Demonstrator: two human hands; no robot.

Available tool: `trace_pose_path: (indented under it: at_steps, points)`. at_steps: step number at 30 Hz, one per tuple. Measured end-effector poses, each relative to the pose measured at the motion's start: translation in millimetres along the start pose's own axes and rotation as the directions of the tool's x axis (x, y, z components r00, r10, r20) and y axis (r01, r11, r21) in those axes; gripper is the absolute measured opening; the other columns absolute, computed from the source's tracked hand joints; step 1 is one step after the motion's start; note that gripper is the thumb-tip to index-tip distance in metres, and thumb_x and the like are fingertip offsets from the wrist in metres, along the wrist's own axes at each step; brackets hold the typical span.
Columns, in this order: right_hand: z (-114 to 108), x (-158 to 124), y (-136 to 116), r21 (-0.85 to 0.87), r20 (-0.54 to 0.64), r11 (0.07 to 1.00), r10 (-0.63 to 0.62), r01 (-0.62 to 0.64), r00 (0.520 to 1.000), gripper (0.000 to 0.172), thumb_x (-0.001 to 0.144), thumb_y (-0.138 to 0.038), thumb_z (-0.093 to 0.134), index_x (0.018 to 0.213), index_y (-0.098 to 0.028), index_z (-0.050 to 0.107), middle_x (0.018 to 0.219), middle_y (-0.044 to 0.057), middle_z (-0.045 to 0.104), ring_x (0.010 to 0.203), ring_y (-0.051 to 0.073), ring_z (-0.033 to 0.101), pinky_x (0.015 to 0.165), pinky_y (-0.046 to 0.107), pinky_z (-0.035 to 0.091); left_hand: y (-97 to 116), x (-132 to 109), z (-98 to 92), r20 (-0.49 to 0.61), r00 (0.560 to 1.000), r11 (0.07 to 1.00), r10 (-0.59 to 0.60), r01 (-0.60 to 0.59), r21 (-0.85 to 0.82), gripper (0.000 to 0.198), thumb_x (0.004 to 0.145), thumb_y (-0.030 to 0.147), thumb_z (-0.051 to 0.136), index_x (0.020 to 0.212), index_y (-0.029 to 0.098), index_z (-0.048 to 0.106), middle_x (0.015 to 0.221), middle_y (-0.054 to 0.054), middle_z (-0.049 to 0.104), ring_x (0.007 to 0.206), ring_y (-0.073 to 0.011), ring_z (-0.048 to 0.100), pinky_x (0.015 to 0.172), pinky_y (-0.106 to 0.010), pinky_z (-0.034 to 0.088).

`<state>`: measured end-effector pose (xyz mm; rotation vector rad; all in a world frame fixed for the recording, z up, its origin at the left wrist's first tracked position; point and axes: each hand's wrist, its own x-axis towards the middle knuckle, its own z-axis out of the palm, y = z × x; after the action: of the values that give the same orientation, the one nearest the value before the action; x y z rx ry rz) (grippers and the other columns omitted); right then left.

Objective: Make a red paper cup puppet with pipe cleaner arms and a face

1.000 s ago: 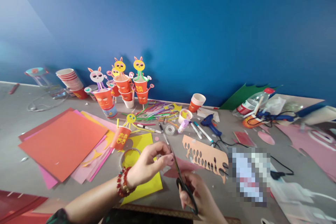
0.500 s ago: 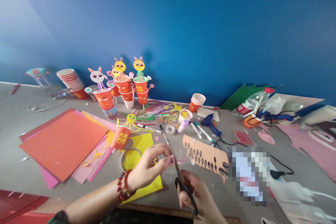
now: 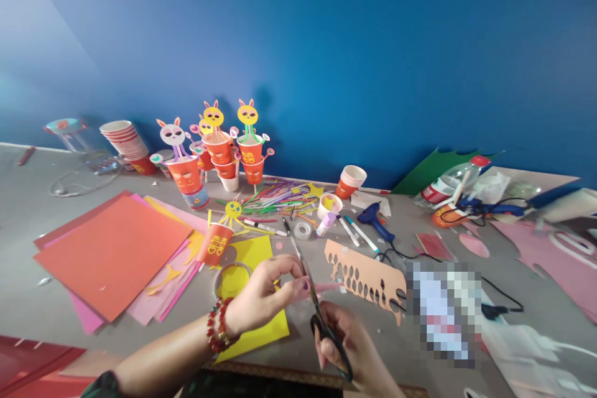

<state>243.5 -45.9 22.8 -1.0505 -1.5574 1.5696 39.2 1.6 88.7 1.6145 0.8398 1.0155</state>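
My left hand [image 3: 268, 295], with red bead bracelets at the wrist, pinches a small pink paper piece [image 3: 305, 284] between thumb and fingertips. My right hand [image 3: 347, 339] is wrapped round the black handles of a pair of scissors [image 3: 317, 305]. The scissor blades point up and away, right beside my left fingertips and the pink piece. Under and behind my left hand lie a yellow sheet [image 3: 256, 255] and a roll of tape [image 3: 218, 286]. A peach sheet with cut-out holes [image 3: 368, 273] is to the right of the blades.
Stacked coloured paper [image 3: 116, 249] lies at left. Decorated cups [image 3: 184, 175] with animal faces stand behind, near coloured strips [image 3: 280, 196]. Markers [image 3: 361, 235], a blue glue gun [image 3: 375, 221] with its cable, and a bottle [image 3: 450, 180] are to the right.
Both hands stay nearly in place. A pink strip right of the scissor blades shows more plainly than before.
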Motion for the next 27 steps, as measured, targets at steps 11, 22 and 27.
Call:
trace_pose_path:
  at_steps: [11,22,27]
  points:
    - [-1,0,-15,-0.011,0.003,0.997,0.075,-0.075,0.997,0.069,0.066,-0.088,0.062,0.069,-0.020,0.051,0.053,-0.002,0.054,0.044,0.011,0.047,0.046,0.022,0.040,1,3,-1.1,0.016,1.000,0.998,-0.011,0.012,-0.064,0.026,0.095,0.027,0.057,0.071,0.017,0.057,0.077,-0.002,0.064,0.074,-0.0147,0.059,0.073,-0.024,0.044]
    - [0,0,-19,0.002,0.005,0.994,0.113,-0.113,0.994,0.069,0.065,-0.088,0.063,0.068,-0.021,0.050,0.052,-0.003,0.053,0.044,0.010,0.046,0.046,0.022,0.042,1,2,-2.1,0.015,1.000,0.997,-0.018,0.019,-0.072,0.025,0.095,0.028,0.058,0.072,0.017,0.060,0.078,-0.003,0.066,0.075,-0.0150,0.060,0.072,-0.023,0.045]
    - [0,-2,-14,-0.004,-0.004,0.996,0.090,-0.090,0.996,0.068,0.067,-0.088,0.062,0.069,-0.021,0.050,0.053,-0.003,0.052,0.044,0.010,0.046,0.046,0.022,0.042,1,2,-1.4,0.010,1.000,0.998,-0.021,0.022,-0.063,0.026,0.095,0.029,0.058,0.072,0.017,0.060,0.078,-0.003,0.066,0.075,-0.0153,0.061,0.072,-0.024,0.045]
